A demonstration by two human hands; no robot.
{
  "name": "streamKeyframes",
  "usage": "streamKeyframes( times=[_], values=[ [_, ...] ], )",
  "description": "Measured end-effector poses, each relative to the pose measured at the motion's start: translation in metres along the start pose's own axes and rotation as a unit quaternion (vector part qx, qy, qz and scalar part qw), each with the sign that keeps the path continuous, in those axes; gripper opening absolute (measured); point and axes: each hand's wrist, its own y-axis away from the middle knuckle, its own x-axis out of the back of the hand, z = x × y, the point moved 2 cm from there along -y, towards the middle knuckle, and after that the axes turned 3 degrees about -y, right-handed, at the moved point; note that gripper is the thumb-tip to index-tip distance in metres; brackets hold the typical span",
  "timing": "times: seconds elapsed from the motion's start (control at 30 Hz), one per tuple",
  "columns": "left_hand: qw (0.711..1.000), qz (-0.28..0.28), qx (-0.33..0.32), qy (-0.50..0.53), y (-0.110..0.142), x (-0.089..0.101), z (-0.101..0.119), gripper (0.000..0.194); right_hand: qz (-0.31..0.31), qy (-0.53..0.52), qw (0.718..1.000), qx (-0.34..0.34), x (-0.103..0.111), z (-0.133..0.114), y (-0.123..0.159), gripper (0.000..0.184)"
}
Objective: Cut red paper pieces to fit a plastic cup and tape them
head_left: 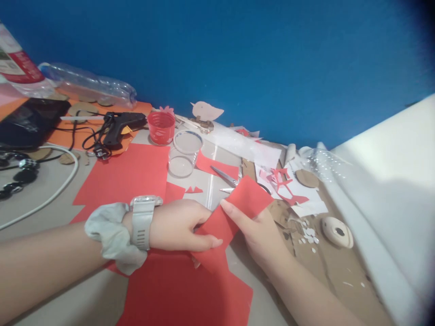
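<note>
A strip of red paper (pixel 249 197) is held slantwise between both hands over the table. My left hand (pixel 183 226), with a pale watch and a scrunchie at the wrist, pinches its lower left end, thumb on top. My right hand (pixel 260 231) grips it farther along, its thumb lying across the paper and the other fingers hidden beneath. Under the hands lies a larger red sheet (pixel 183 290). Just beyond the strip are scissors (pixel 224 174), their handles partly covered by it. A clear plastic cup (pixel 183 156) stands past my left hand.
A black glue gun (pixel 123 127) with its cord lies at the left back, near a red cup (pixel 161 127) and a plastic bottle (pixel 91 83). Paper scraps (pixel 282 179) and a cream-coloured device (pixel 337 232) lie to the right. A blue wall (pixel 238 59) closes off the back.
</note>
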Motion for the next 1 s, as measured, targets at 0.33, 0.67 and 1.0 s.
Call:
streamKeyframes(
  times=[0.33, 0.67, 1.0],
  values=[
    [0.999, 0.041, 0.002, 0.029, 0.001, -0.001, -0.001, 0.039, 0.030, -0.011, 0.998, -0.056, 0.010, 0.005, -0.003, 0.032],
    [0.995, 0.058, 0.009, 0.080, 0.002, 0.001, -0.001, 0.038, -0.035, 0.020, 0.999, -0.005, 0.003, 0.006, 0.001, 0.022],
    [0.981, 0.175, 0.027, 0.079, 0.002, 0.000, 0.001, 0.037, -0.161, 0.073, 0.984, 0.036, 0.007, 0.008, 0.005, 0.029]
  ],
)
